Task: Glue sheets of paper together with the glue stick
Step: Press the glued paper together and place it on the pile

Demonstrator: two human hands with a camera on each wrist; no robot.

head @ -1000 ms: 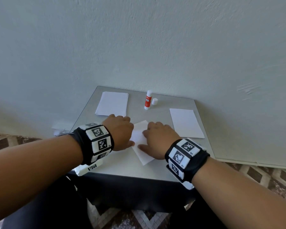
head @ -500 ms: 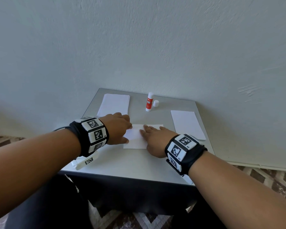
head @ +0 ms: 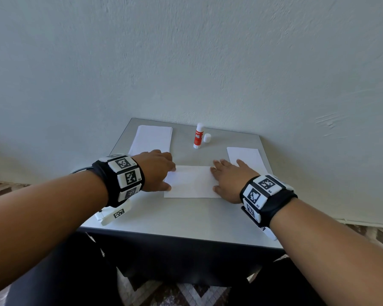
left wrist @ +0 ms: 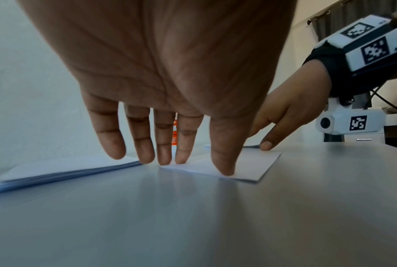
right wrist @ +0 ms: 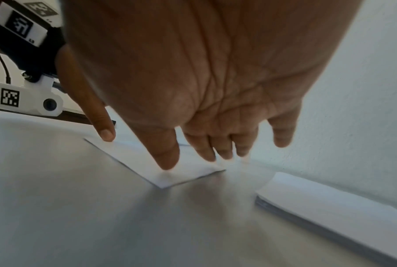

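Note:
A white sheet of paper [head: 191, 181] lies flat in the middle of the grey table [head: 186, 219]. My left hand [head: 158, 171] presses the sheet's left edge with straight fingers [left wrist: 223, 162]. My right hand [head: 227, 177] presses its right edge, thumb [right wrist: 167, 153] down on the near corner. The glue stick [head: 198, 136] stands upright at the back of the table, uncapped, with its white cap [head: 207, 138] beside it on the right. Neither hand holds anything.
A stack of white sheets [head: 152, 139] lies at the back left, and another stack [head: 245, 159] at the right, just behind my right hand. The table stands against a pale wall [head: 186, 62]. Its front edge is near my forearms.
The sheet was turned from a slanted position to lie square on the table. Both hands then slid apart from its middle out to its left and right edges.

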